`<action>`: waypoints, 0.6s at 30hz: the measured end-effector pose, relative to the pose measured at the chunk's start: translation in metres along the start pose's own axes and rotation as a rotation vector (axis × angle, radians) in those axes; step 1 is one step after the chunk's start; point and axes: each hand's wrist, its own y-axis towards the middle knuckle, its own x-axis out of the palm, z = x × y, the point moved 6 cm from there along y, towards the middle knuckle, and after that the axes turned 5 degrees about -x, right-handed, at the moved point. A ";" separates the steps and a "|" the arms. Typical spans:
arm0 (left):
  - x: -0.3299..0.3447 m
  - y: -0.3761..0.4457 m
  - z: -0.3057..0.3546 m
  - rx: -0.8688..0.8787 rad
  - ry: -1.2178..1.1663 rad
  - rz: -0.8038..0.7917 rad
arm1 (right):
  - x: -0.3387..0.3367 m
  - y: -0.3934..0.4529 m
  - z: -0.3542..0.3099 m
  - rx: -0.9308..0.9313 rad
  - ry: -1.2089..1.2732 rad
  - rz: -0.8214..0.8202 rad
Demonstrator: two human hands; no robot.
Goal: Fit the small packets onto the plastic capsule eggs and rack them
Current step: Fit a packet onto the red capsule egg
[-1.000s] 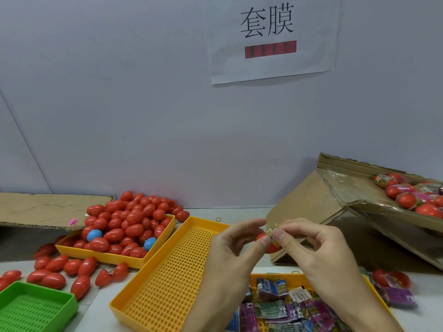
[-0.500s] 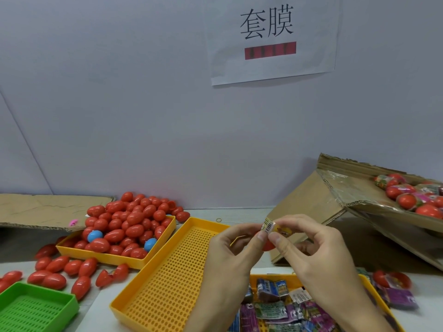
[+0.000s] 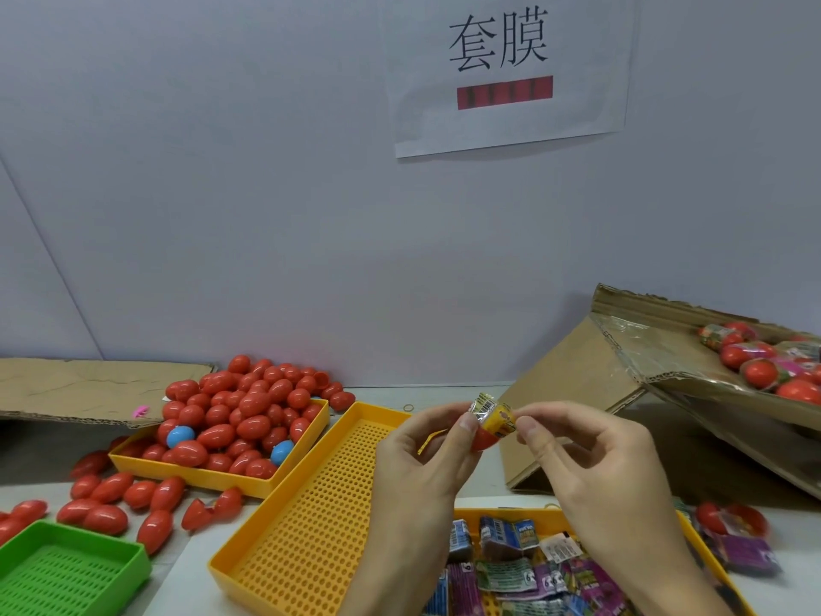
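While the left hand (image 3: 426,460) grips a red egg (image 3: 483,440), right hand (image 3: 591,464) fingertips pinch the yellow packet (image 3: 497,417) sleeved over it.

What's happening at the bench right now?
A person is fitting a yellow packet over a red capsule egg, pinching it with left hand and right hand. The packet covers the egg's top only. The long yellow perforated tray below holds no eggs.
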 end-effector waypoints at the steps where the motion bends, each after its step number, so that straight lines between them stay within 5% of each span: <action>1: 0.000 0.000 0.000 0.003 -0.004 0.002 | 0.001 0.000 -0.001 -0.003 0.001 -0.006; 18: 0.005 -0.004 0.006 0.095 0.134 0.006 | 0.016 -0.004 -0.006 -0.067 -0.250 -0.044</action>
